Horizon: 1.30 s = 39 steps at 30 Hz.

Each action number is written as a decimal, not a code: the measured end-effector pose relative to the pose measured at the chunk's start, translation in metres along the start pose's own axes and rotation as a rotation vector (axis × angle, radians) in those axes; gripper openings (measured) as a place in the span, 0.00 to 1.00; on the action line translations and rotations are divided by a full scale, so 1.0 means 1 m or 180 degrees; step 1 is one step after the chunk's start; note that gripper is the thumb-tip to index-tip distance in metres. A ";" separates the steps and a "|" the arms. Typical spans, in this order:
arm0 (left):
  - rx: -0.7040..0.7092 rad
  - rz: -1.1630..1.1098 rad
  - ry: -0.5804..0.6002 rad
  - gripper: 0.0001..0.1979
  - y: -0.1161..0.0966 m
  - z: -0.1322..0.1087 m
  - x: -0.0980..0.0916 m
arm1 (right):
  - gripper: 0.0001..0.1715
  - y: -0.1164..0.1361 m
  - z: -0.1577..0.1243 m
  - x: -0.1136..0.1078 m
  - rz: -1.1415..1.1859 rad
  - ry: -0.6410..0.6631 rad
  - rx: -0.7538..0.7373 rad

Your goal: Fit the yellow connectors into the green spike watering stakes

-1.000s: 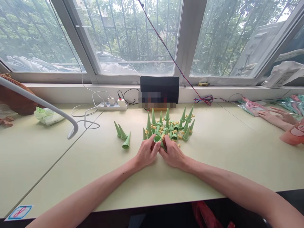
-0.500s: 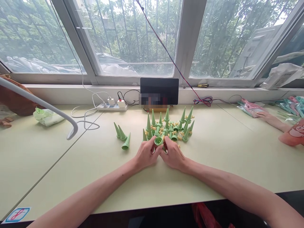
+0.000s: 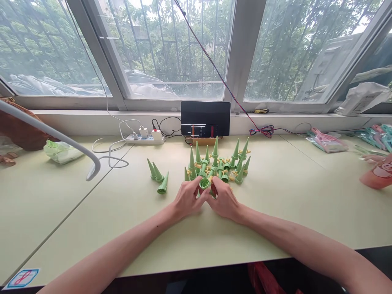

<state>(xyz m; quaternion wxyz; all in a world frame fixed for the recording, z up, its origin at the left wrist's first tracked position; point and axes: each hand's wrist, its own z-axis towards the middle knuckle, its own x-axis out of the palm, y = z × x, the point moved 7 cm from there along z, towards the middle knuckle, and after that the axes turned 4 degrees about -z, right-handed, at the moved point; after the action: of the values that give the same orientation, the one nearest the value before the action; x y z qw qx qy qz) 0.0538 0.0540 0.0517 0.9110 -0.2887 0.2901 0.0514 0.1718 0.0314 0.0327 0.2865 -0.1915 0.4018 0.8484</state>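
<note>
A green plastic plant-watering spike (image 3: pixel 204 183) sits between my two hands, its round open end turned up toward me. My left hand (image 3: pixel 187 199) is closed around its left side. My right hand (image 3: pixel 224 200) pinches at its right side, by a small yellow piece; the fingertips are partly hidden. Just beyond my hands stands a cluster of similar green spikes (image 3: pixel 215 149), many with yellow valves (image 3: pixel 239 151). To the left, a small group of green spikes has one lying tilted (image 3: pixel 163 184), its open end toward me.
A dark tablet (image 3: pixel 205 112) leans at the back, a phone before it. On the left are a power strip (image 3: pixel 145 139), white cables and a grey curved arm (image 3: pixel 61 136). A pink package (image 3: pixel 327 141) and another person's hand (image 3: pixel 375 158) are at the right.
The other person's hand has drawn back rightward from the pink package. My hands and the spike between them have hardly moved.
</note>
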 end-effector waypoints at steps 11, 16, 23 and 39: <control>-0.0012 0.0063 0.0001 0.11 0.000 0.000 -0.001 | 0.17 0.005 0.000 -0.007 -0.0192 -0.0343 -0.0295; -0.0099 0.0018 -0.0050 0.10 0.004 -0.001 0.000 | 0.17 0.007 -0.002 -0.007 -0.0296 -0.0370 -0.0390; -0.0461 -0.0119 -0.0072 0.10 0.015 -0.003 0.002 | 0.19 0.009 -0.002 -0.009 -0.0267 -0.0455 -0.0417; -0.0379 -0.0360 -0.0274 0.11 0.009 -0.003 -0.002 | 0.19 0.015 -0.002 -0.013 -0.0320 -0.0578 -0.0505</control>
<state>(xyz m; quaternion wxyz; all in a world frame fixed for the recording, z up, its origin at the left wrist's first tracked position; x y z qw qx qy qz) 0.0484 0.0601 0.0462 0.9053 -0.3558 0.2303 0.0294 0.1719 0.0175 0.0469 0.3478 -0.1559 0.2957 0.8760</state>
